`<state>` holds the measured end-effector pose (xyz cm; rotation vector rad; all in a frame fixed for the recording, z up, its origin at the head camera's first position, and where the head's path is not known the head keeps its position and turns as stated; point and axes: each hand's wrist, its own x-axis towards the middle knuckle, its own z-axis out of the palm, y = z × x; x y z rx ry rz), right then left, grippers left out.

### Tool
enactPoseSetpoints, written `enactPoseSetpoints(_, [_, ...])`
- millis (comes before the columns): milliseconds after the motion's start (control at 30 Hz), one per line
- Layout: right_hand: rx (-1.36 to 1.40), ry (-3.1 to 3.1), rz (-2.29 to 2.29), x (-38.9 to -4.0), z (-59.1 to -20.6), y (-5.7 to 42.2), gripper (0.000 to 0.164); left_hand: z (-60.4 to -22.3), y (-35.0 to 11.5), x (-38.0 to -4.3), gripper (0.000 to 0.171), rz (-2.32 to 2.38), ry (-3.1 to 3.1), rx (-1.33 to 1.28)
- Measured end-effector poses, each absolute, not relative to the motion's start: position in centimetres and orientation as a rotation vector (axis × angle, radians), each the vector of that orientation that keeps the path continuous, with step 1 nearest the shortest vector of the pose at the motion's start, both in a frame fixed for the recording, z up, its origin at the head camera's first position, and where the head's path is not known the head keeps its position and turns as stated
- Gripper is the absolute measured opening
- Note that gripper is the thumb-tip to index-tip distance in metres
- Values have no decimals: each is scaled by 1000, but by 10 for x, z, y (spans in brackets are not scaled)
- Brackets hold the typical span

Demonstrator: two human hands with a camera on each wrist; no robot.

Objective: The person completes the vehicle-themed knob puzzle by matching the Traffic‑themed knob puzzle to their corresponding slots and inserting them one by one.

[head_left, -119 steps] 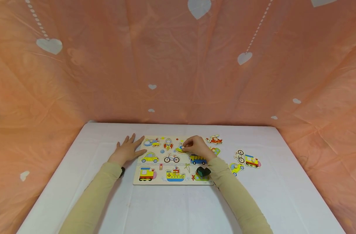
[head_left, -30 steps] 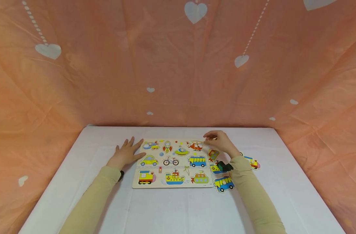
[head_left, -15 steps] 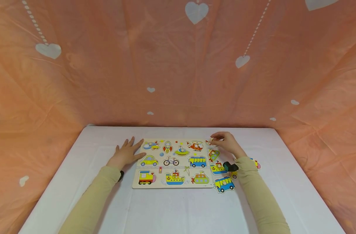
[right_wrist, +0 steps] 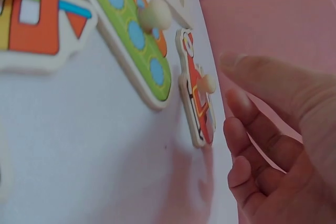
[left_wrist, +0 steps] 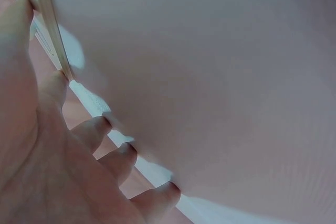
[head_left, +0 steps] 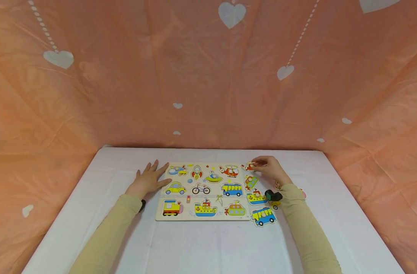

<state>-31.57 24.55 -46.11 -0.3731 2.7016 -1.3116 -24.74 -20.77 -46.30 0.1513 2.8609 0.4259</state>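
My left hand (head_left: 147, 180) rests with spread fingers at the left side of a wooden puzzle board (head_left: 191, 218); in the left wrist view, the thumb and index finger touch its edge. An airplane piece (head_left: 175, 170), rocket piece (head_left: 196, 172) and flying saucer piece (head_left: 213, 177) lie in the board's back row. Past the board's right back corner, my right hand (head_left: 271, 167) hovers by a red helicopter piece (head_left: 249, 166), fingers loosely bent. In the right wrist view the helicopter's knob (right_wrist: 207, 84) stands apart from thumb and fingertips, and nothing is between them.
Loose knobbed pieces lie along the board's right side: a green submarine (head_left: 251, 182), a ship (head_left: 257, 197) and a blue bus (head_left: 263, 216). A yellow piece (head_left: 275, 205) is partly hidden under my right wrist. A pink curtain (head_left: 208, 125) rises behind the table.
Four seconds ago my right hand held the flying saucer piece over the board; that piece now lies in the board. The hand has moved right to the helicopter piece. My left hand stays put.
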Motion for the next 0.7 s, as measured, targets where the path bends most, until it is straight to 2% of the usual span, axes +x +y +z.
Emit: enactPoseSetpoints(700, [-258, 2616, -1372, -323, -471, 245, 32, -463, -209, -247, 80, 438, 2849, 155])
